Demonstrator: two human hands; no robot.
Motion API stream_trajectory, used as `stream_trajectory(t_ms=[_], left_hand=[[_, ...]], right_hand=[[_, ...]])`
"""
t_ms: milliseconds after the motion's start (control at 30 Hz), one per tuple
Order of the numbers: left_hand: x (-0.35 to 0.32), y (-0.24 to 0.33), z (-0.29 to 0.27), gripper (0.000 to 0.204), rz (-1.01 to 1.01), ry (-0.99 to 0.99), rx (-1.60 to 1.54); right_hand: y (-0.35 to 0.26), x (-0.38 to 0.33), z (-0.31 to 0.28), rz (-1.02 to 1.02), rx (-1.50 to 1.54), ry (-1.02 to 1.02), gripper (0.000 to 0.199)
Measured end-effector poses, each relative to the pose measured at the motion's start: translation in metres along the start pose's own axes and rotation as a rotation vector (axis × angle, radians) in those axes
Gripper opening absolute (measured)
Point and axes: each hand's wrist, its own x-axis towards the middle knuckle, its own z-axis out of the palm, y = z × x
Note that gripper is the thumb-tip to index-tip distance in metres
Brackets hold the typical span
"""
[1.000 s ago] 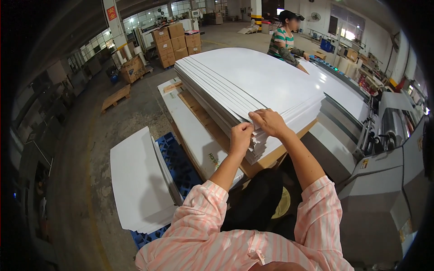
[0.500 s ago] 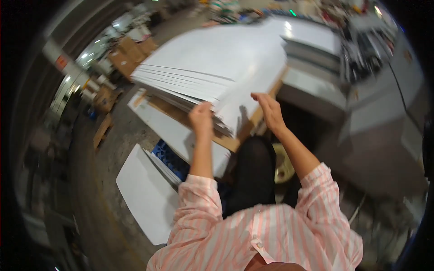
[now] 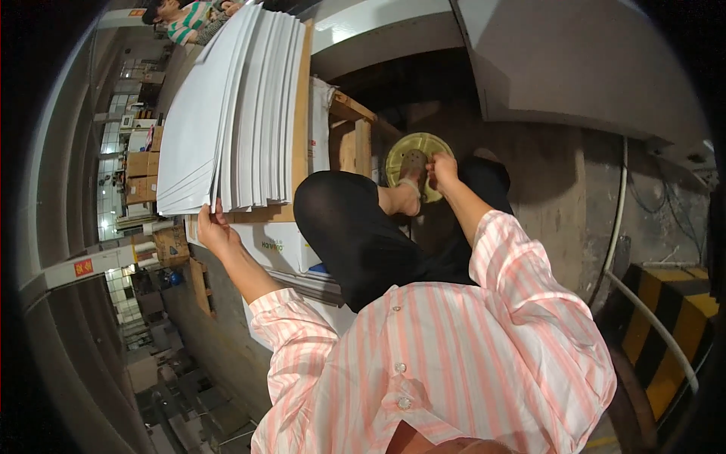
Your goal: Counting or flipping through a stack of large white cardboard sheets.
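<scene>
While the left hand (image 3: 218, 233) pinches the white sheet stack (image 3: 261, 113) at its near edge, fingers nearly closed, that stack sits on a brown board (image 3: 302, 113). Right hand (image 3: 445, 171) beside the shoe (image 3: 413, 163), fingers curled, can't tell if gripping.

A red sign (image 3: 83, 268) near 9 o'clock stands on a white column (image 3: 113, 260) and carries 2 characters in a light colour. Closer in, also toward 9 o'clock, a line of green lettering (image 3: 272, 246) with smaller print above it is on a white package (image 3: 291, 258). At about 11 o'clock, a small red mark (image 3: 312, 143) on a white wrapped bundle (image 3: 319, 113) is too small to read.
</scene>
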Motion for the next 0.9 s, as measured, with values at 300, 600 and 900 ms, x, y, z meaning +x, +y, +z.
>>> stream_trajectory(t_ms=[300, 600, 900], left_hand=[[0.004, 0.005, 0.017, 0.014, -0.009, 0.058, 0.039], [0.012, 0.005, 0.011, 0.016, -0.008, 0.002, 0.077], [0.009, 0.01, 0.006, 0.015, -0.013, -0.01, 0.09]], right_hand=[[0.015, 0.027, -0.022, 0.118, -0.055, 0.095, 0.013], [0.008, 0.014, -0.011, 0.158, 0.003, 0.058, 0.024], [0.005, -0.001, -0.01, 0.3, -0.162, -0.146, 0.034]])
